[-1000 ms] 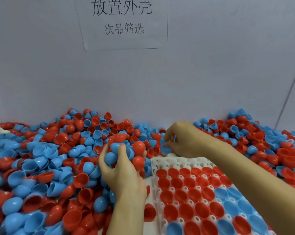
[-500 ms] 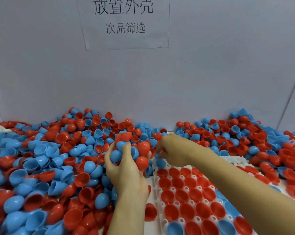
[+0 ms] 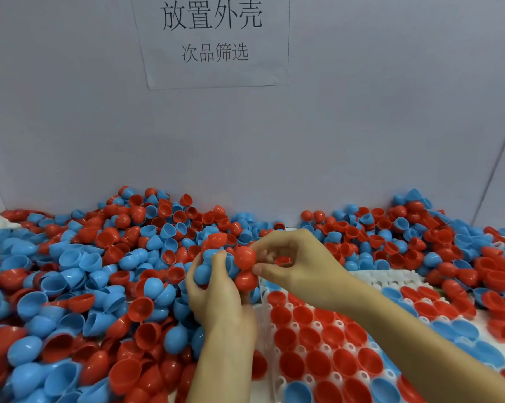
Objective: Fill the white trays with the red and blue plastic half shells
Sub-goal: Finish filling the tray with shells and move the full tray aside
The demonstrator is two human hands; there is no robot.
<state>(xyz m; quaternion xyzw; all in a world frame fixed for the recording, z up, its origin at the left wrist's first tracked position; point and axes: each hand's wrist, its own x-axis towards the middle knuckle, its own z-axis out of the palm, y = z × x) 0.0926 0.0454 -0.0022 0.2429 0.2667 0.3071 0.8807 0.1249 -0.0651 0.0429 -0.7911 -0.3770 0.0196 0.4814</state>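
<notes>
The left hand is raised above the counter near its middle, its grip curled round a clutch of half shells: blue ones against the palm and fingers, red ones on the thumb side. The right hand reaches across from the right and meets it, thumb and forefinger pinched on the topmost red shell of that clutch, its other fingers loosely bent behind. Just below and to the right of both hands lies the white tray, running toward the near right corner; most of its cups already hold red shells, open side up, with some blue shells along its near and right parts, and a few bare cups at its far edge. Loose red and blue shells are heaped over the whole left side of the counter and along the far edge against the grey wall, and more lie to the right of the tray. A paper sign with printed characters is fixed to the wall above.
</notes>
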